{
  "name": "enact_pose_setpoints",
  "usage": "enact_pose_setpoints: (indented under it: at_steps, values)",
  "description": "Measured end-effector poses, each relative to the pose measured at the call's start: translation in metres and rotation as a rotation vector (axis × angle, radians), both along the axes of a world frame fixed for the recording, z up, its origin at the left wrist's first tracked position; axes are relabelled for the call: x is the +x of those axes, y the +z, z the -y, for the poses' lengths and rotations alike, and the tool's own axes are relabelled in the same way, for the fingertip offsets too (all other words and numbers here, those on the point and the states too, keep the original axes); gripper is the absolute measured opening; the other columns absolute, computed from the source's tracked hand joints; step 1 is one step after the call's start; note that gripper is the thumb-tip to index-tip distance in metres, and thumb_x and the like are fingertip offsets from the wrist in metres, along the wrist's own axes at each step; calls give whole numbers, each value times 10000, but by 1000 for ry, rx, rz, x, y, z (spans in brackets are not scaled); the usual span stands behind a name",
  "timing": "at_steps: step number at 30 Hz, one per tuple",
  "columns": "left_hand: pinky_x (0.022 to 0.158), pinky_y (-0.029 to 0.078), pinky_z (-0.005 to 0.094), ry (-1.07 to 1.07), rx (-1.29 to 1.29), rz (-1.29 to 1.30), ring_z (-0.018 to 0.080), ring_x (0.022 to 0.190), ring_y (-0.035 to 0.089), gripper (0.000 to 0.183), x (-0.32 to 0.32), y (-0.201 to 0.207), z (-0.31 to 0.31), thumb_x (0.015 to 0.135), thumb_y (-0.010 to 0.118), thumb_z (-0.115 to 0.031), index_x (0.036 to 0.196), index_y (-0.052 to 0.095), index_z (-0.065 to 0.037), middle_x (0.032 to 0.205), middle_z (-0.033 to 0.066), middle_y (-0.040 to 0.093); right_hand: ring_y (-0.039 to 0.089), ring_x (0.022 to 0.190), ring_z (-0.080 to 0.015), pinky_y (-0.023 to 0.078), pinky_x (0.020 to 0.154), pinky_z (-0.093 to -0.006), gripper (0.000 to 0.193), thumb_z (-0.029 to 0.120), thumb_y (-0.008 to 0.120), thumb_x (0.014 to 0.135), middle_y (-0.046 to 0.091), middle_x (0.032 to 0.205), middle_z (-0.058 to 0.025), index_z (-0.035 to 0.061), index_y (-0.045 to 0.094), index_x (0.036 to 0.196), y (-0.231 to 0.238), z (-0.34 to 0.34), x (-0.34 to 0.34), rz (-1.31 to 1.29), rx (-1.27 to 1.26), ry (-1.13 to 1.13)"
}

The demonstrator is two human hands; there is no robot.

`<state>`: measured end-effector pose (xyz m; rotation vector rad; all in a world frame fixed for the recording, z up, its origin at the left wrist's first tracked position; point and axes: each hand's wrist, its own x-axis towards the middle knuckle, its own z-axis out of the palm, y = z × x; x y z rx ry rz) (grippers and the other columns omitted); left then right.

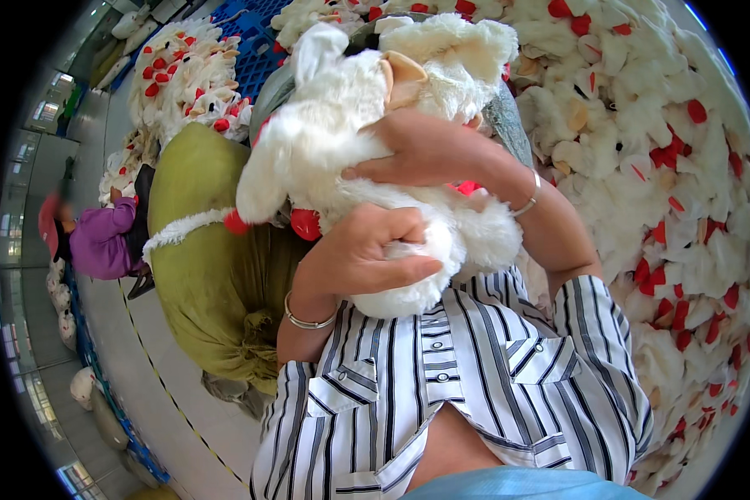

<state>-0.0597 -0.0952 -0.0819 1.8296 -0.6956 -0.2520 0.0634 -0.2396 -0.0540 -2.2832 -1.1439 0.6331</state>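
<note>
A fluffy white plush toy (pixel 308 150) with beige ear pieces and red parts is held in front of my chest. Curled at its lower end, my left hand (pixel 367 254) grips a rounded white furry part, thumb along the front. Higher up and to the right, my right hand (pixel 421 148) is closed on the fur, its thumb pressed on the near side and its other fingers partly hidden in the pile. Just left of my left hand shows a red piece (pixel 305 223) of the plush. More white plush (pixel 462 62) lies just beyond my right hand.
A large olive-green sack (pixel 200 175) stands at my left, with a white furry strip (pixel 179 233) across it. A big heap of white and red plush pieces (pixel 642 208) fills the right. Farther left are another plush pile (pixel 175 71), a blue pallet (pixel 254 42) and a person in purple (pixel 104 242).
</note>
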Motion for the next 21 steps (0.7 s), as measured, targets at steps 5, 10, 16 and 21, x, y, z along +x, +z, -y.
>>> enact_pose_setpoints:
  at_steps: [5,10,16,21]
  values:
    - [626,429,233,202,-265,-174,87,686,509,152,2,-8,-3,855,680,-134,892,584,-21,853,23,573,624,855,-256,499,772,-367,380,288,588,902,658,986,-170,-30,617,1108,20,76,46,237,372,-358]
    - [655,438,211,420,-370,-282,53,704,514,131,15,-33,-35,947,599,-158,898,590,-37,843,12,596,579,1035,-225,477,891,-338,372,169,518,916,582,1177,-165,-35,555,1225,80,283,34,1174,1061,-1007]
    - [672,432,207,339,-452,-197,51,714,510,130,30,-27,-22,960,595,-155,908,595,-35,798,-14,590,582,1090,-196,461,943,-334,312,84,504,909,615,1231,-91,-47,623,1165,12,173,72,614,990,-726]
    - [735,453,213,315,-410,-223,69,820,558,198,35,-32,-22,984,567,-240,1007,585,-43,903,3,618,592,1092,-347,467,914,-364,471,219,662,887,603,1162,-255,6,533,1286,-89,37,61,501,299,-577]
